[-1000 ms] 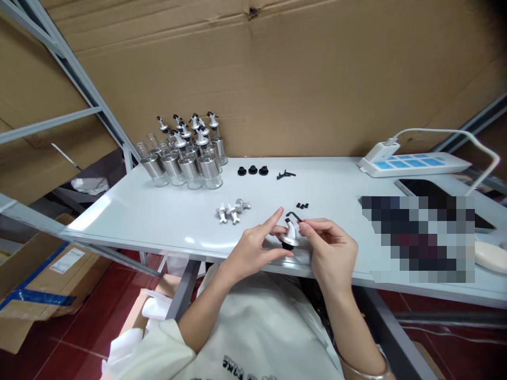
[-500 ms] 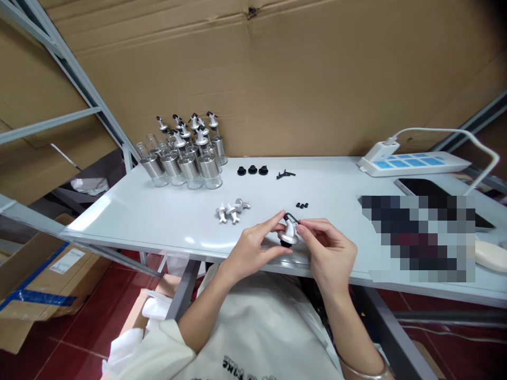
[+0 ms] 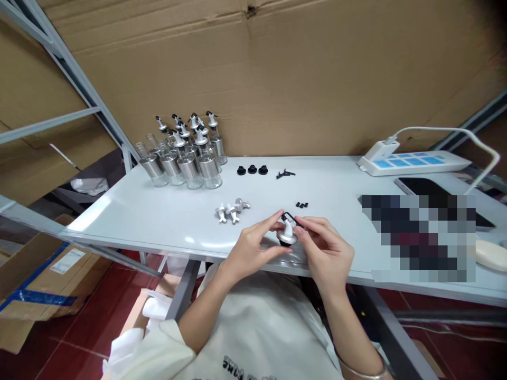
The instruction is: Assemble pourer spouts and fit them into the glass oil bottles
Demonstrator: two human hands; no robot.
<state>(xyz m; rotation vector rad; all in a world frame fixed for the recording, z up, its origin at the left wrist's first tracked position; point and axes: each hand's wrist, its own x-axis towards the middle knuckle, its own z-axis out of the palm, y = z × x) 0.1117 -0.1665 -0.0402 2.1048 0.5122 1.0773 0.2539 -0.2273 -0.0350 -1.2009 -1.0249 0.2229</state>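
Near the table's front edge, my left hand (image 3: pixel 253 244) grips a silver bottle pourer (image 3: pixel 288 235) with a black base between thumb and fingers. My right hand (image 3: pixel 327 250) pinches the black lever (image 3: pixel 292 217) at the pourer's top; its other fingers are curled and partly hidden. To the left lie several silver pourer bodies (image 3: pixel 232 212) without black parts. Small black caps (image 3: pixel 301 205) sit just beyond my hands. Farther back are three black stoppers (image 3: pixel 252 169) in a row and a little pile of black levers (image 3: pixel 285 173).
Several glass bottles with steel sleeves (image 3: pixel 189 171) stand at the back left, many topped with pourers. A white power strip (image 3: pixel 420 162) with a plugged-in charger and a phone (image 3: pixel 428 189) lie at right, beside a pixelated area. A cardboard wall (image 3: pixel 301 79) rises behind the table.
My right hand has shifted slightly left and closer to the pourer, and the black lever sits at a slightly different angle. My left hand keeps its grip.
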